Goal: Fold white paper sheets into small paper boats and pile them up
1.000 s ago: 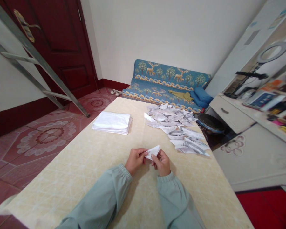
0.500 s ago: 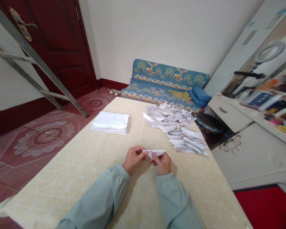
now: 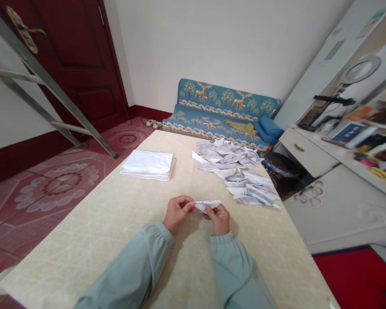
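Observation:
A small folded piece of white paper (image 3: 209, 204) with dark marks is held between both hands above the table. My left hand (image 3: 179, 213) pinches its left tip between thumb and fingers. My right hand (image 3: 219, 218) is closed on its right part, thumb on the near face and fingers behind. Beyond my left hand lies a stack of flat white paper sheets (image 3: 148, 164). Past my right hand spreads a heap of folded paper pieces (image 3: 227, 154), with more of them nearer to me along the right edge.
The table (image 3: 93, 240) has a pale yellow patterned cover. Behind it stands a blue sofa (image 3: 209, 116) with deer patterns. A metal ladder (image 3: 61, 98) leans at the left near a dark red door (image 3: 80, 56). On the right are a white cabinet (image 3: 344, 206) and a black round stool (image 3: 281, 165).
My left thumb and fingers have slid slightly left, toward the tip of the folded paper. The right hand keeps its hold. The whole view has shifted a little.

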`<state>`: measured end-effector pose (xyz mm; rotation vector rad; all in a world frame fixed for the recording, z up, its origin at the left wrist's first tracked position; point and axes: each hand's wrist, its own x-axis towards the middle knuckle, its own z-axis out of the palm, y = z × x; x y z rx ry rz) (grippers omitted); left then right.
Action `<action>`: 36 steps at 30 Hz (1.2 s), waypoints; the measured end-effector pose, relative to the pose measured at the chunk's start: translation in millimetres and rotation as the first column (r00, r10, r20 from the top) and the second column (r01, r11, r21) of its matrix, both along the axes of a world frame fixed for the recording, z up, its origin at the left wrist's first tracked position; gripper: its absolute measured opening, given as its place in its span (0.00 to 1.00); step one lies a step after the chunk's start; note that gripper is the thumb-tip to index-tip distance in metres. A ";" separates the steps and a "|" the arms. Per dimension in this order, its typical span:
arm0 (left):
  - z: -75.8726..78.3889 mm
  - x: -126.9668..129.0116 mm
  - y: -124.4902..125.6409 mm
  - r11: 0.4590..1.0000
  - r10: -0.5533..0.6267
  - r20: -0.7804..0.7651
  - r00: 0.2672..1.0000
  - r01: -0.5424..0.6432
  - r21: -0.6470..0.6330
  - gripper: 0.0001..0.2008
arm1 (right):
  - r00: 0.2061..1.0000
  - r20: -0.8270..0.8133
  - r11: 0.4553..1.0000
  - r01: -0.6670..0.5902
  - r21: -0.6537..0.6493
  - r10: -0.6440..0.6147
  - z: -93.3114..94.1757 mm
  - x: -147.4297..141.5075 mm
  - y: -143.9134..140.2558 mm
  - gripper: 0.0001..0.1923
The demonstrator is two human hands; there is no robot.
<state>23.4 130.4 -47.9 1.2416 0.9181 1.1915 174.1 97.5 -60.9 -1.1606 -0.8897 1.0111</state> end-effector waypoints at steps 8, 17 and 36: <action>0.1 1.4 -1.1 0.986 -0.028 -0.135 0.990 0.050 0.161 0.11 | 0.997 0.054 0.998 -0.049 0.049 0.046 -7.4 0.2 -1.1 0.15; 1.0 4.0 -6.7 0.968 -0.011 -0.268 0.963 0.078 0.240 0.12 | 0.977 0.215 0.996 -0.014 0.083 -0.004 -1.0 -2.4 -0.4 0.12; 6.0 0.1 -7.8 0.900 -0.435 -0.165 0.885 0.432 -0.056 0.22 | 0.954 0.282 0.992 0.071 0.109 -0.099 2.5 -1.5 -7.8 0.19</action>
